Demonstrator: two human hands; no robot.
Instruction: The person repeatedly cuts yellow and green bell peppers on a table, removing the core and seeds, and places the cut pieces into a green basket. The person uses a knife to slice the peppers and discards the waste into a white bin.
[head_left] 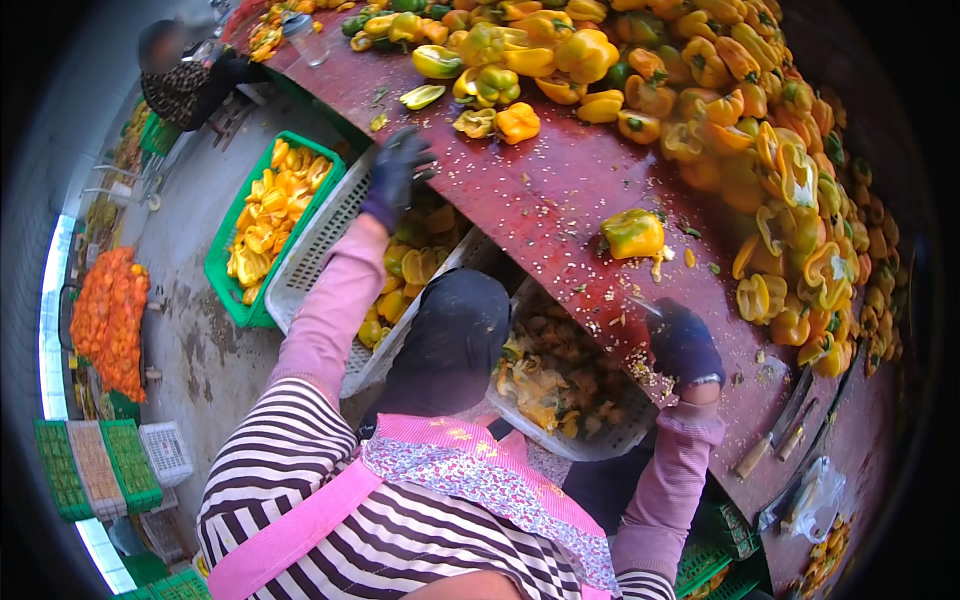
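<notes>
My left hand (398, 175), in a dark glove, reaches over the table's near edge above a white crate (330, 215) of pepper pieces. Its fingers are apart and nothing shows in them. My right hand (685, 345), gloved too, is closed around a small knife (647, 307); the glove hides the handle, and only a short blade shows, pointing left. Just beyond the blade, a yellow-green bell pepper (634, 234) lies on the red table (540, 220) among scattered seeds. A second white crate (620, 440), between my knees and the table, holds pepper cores and scraps.
A large heap of yellow and orange peppers (740, 130) covers the table's far side. Two larger knives (775, 437) and a plastic bag (815, 500) lie at right. Left stand a green crate (222, 255) of pepper pieces and orange sacks (110, 320). A person (185, 85) sits far left.
</notes>
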